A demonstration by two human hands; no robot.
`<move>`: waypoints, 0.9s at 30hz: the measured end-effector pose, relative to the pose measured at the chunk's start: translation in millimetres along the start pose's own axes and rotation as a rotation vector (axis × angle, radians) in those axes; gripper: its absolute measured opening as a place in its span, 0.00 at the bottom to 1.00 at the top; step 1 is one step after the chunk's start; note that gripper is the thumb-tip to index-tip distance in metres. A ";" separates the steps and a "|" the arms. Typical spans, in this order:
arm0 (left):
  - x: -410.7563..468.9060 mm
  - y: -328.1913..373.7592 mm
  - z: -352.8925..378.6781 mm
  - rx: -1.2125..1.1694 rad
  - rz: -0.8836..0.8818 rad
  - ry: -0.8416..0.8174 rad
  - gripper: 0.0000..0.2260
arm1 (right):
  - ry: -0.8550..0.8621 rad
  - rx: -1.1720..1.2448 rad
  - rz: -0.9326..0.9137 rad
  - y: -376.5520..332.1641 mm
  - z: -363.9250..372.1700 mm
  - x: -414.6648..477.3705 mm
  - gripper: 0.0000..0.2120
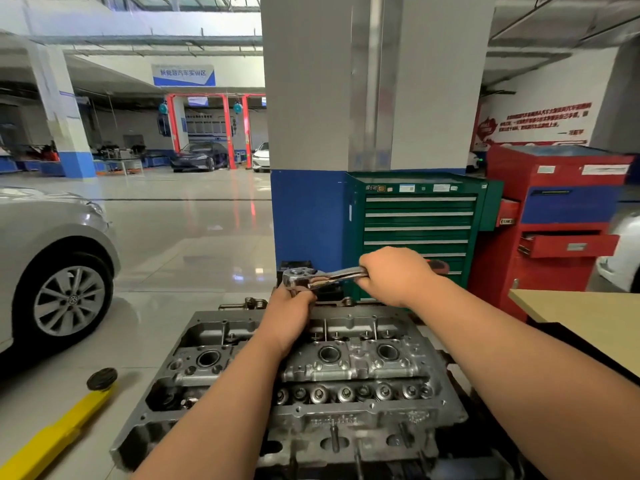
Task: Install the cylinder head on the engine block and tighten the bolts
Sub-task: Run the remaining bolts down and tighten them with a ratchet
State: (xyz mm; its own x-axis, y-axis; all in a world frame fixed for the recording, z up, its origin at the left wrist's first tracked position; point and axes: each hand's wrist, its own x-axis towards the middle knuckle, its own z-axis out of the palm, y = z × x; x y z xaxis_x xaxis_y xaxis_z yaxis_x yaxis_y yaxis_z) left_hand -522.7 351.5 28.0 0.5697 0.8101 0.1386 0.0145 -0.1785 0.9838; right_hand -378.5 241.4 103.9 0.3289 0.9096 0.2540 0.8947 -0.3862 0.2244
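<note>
The grey metal cylinder head (pixel 346 368) lies in front of me, with spark plug wells and rows of valve springs showing. A chrome ratchet wrench (pixel 322 277) stands over its far edge, the ratchet head at the left and the red-ended handle pointing right. My left hand (pixel 291 315) grips the shaft just under the ratchet head; what the shaft sits on is hidden by the hand. My right hand (pixel 394 275) grips the wrench handle. The engine block below the head is mostly hidden.
A silver car (pixel 52 265) stands at the left, with a yellow lift arm and black pad (pixel 100 381) on the floor. Behind the head are a green tool cabinet (pixel 419 230) and a red one (pixel 554 230). A beige tabletop (pixel 581 317) lies at the right.
</note>
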 end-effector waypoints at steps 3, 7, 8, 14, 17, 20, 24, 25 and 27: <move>-6.8 -2.7 2.5 0.113 0.090 -0.009 0.15 | -0.033 -0.066 0.035 -12.9 -15.7 -30.9 0.09; -7.5 -0.4 3.1 0.201 0.182 0.069 0.14 | -0.016 -0.113 0.027 -51.5 -34.7 -74.0 0.12; -6.9 -1.0 2.4 0.231 0.198 0.093 0.12 | -0.023 -0.111 0.016 -61.9 -37.7 -83.0 0.10; -12.1 -4.8 -1.9 0.464 0.260 0.065 0.13 | -0.105 -0.050 0.005 -78.9 -45.6 -97.7 0.04; -7.3 -5.3 -3.3 0.408 0.272 0.046 0.10 | -0.057 -0.055 0.016 -53.2 -51.0 -86.5 0.10; -6.0 -7.3 -4.8 0.348 0.301 0.095 0.10 | -0.058 -0.030 -0.025 -36.3 -52.9 -77.5 0.16; -3.6 -3.6 -5.1 0.311 0.320 0.004 0.10 | -0.029 -0.024 -0.047 -30.4 -47.2 -67.8 0.17; -3.3 -2.7 -4.9 0.307 0.296 -0.035 0.10 | -0.037 -0.025 -0.044 -29.7 -46.1 -65.4 0.17; -2.7 -2.3 -5.9 0.266 0.246 -0.073 0.13 | -0.033 -0.044 -0.042 -27.2 -45.7 -59.7 0.16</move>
State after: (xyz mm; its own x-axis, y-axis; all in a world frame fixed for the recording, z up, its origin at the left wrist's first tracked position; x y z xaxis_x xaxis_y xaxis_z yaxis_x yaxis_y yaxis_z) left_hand -529.2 353.1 26.1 0.6394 0.6849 0.3494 0.0777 -0.5097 0.8569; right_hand -436.3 190.6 125.7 0.3017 0.9294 0.2125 0.8940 -0.3532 0.2756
